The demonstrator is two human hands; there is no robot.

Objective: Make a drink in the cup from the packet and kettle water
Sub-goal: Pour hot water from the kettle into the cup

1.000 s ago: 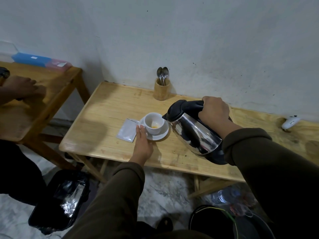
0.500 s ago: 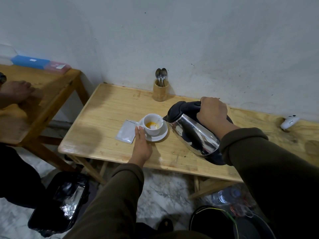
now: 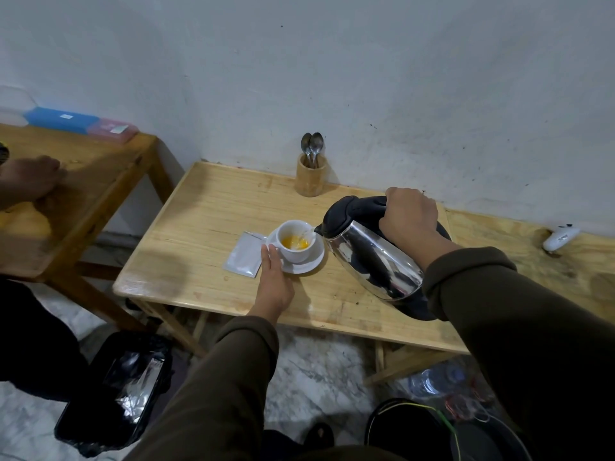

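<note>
Nearest me, the person's left hand [image 3: 274, 281] lies flat and open on the worktop [image 3: 206, 207], its fingertips touching the rim of the white saucer [image 3: 311, 262] to steady it. Just beside that hand, to the left, lies the silver packet [image 3: 245, 254], flat; I'd judge it already emptied. On the saucer stands the white cup [image 3: 296, 241], with a shallow pool of orange-yellow liquid at the bottom. The right hand [image 3: 410, 216] is wrapped tight round the black handle of the steel kettle [image 3: 372, 257], which is tipped with its spout right at the cup's rim, a thin stream of water going in. Further back by the wall stands a wooden holder [image 3: 309, 176] with spoons [image 3: 312, 146] upright in it.

As I read it, the powder is in and the pour is under way; the cup is far from full, so more water and likely a stir are left.

Against a second ago, the liquid in the cup has grown from a small pale spot to a brighter, wider pool. The kettle has kept its tilt and the left hand has stayed on the saucer.
</note>
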